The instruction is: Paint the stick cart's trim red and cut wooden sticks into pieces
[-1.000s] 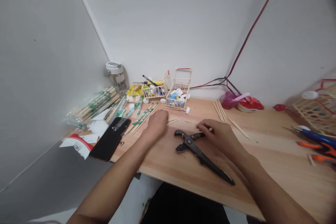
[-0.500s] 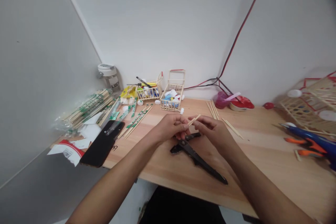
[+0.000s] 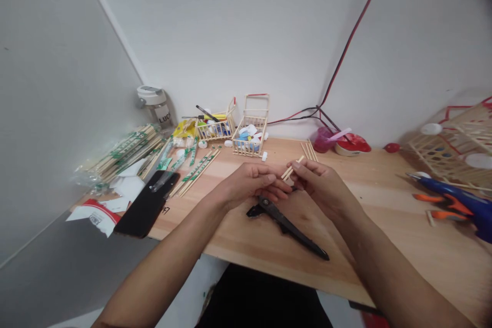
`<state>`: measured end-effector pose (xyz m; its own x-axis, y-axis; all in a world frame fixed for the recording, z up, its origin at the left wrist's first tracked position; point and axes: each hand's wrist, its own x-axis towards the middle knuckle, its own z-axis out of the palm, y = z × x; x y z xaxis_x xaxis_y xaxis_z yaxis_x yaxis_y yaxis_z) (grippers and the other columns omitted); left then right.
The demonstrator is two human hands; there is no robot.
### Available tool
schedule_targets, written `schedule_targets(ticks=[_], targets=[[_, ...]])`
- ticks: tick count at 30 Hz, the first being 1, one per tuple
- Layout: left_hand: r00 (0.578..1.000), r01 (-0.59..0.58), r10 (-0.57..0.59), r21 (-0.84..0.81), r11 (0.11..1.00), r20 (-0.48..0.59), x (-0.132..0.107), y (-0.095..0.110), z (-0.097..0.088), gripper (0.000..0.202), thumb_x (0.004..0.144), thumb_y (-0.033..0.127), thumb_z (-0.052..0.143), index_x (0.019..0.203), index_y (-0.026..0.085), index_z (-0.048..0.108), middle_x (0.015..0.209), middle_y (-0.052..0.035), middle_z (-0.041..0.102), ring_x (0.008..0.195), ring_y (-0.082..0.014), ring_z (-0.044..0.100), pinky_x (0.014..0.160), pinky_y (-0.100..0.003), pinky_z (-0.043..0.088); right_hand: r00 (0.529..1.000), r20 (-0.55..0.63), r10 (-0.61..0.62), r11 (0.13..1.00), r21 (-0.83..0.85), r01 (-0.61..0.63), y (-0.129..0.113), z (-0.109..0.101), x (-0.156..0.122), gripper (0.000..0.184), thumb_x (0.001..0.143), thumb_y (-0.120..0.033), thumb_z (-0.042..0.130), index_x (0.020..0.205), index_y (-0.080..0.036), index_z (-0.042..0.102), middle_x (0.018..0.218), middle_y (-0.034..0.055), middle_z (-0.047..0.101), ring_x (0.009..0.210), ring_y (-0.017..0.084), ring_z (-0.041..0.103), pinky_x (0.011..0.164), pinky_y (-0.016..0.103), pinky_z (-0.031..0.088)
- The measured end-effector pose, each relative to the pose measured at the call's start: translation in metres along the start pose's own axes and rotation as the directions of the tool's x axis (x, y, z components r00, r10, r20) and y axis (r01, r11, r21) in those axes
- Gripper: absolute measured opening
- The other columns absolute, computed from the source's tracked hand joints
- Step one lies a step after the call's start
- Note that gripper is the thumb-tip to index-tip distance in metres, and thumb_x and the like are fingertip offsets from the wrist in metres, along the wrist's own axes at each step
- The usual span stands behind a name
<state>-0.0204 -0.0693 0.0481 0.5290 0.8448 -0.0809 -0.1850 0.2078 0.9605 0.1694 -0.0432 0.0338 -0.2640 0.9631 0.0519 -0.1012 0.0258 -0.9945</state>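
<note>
Upper left, a bagged chopstick bundle [image 3: 126, 156] lies by the white wall; upper centre, 2 built stick baskets [image 3: 230, 133] hold bottle caps. Centre, the left hand [image 3: 251, 182] curls empty just beside short chopstick pieces [image 3: 291, 169], pinched narrowly by the right hand [image 3: 321, 187], above black cutters [image 3: 286, 226] on the wooden desk [image 3: 384, 246]; a blue glue gun [image 3: 449, 197] lies far right.

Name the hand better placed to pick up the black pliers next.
Left, probably: the left hand appears empty, its fingers just above the black pliers, while the right hand pinches the wooden stick.
</note>
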Motion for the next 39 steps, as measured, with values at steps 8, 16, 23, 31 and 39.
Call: schedule_targets(ticks=[8,16,23,31,39], targets=[[0.979,-0.116,0.137,0.142,0.983,-0.149,0.002,-0.011,0.002,0.034,0.067,0.032,0.078,0.091,0.01,0.07,0.077,-0.0079,0.073,0.064,-0.0132,0.066,0.065,-0.024,0.052,0.992,0.072,0.106,0.984,0.139,-0.116,0.0,0.0,-0.001,0.025,0.073,-0.041,0.074,0.077,-0.017,0.068,0.069,-0.0009,0.053,0.062,0.009,0.044,0.053,0.021,0.034],[0.943,-0.2,0.272,0.329,0.923,-0.191,0.002,-0.015,0.009,0.018,0.074,0.027,0.071,0.086,0.013,0.073,0.075,-0.0051,0.072,0.066,-0.0129,0.066,0.066,-0.023,0.052,0.99,0.082,0.111,0.985,0.125,-0.121,-0.002,0.002,-0.002,0.028,0.071,-0.043,0.075,0.074,-0.016,0.067,0.064,-0.0018,0.054,0.058,0.008,0.044,0.051,0.021,0.032],[0.948,-0.164,0.252,0.382,0.91,-0.195,-0.001,-0.014,0.012,0.019,0.077,0.028,0.069,0.089,0.014,0.074,0.08,-0.006,0.073,0.071,-0.0141,0.067,0.069,-0.023,0.052,0.998,0.058,0.032,0.998,-0.05,-0.029,-0.007,0.003,-0.004,0.032,0.075,-0.045,0.07,0.064,-0.016,0.06,0.058,-0.0027,0.054,0.052,0.008,0.043,0.051,0.023,0.032],[0.969,-0.1,0.154,0.262,0.96,-0.195,0.003,-0.012,0.012,0.032,0.08,0.04,0.065,0.092,0.011,0.072,0.081,-0.01,0.074,0.072,-0.0168,0.069,0.071,-0.028,0.054,0.985,0.082,-0.152,0.95,-0.264,0.169,-0.012,0.004,-0.005,0.028,0.078,-0.042,0.066,0.064,-0.018,0.063,0.071,0.0003,0.061,0.07,0.013,0.055,0.069,0.027,0.044],[0.954,-0.136,0.236,0.434,0.891,-0.187,-0.003,-0.006,0.015,0.028,0.081,0.034,0.063,0.097,0.014,0.073,0.083,-0.0067,0.074,0.078,-0.0172,0.068,0.07,-0.024,0.05,0.968,0.124,-0.22,0.901,-0.353,0.25,-0.011,0.003,-0.005,0.03,0.076,-0.045,0.067,0.062,-0.02,0.067,0.099,0.0082,0.064,0.104,0.025,0.058,0.083,0.035,0.047]])
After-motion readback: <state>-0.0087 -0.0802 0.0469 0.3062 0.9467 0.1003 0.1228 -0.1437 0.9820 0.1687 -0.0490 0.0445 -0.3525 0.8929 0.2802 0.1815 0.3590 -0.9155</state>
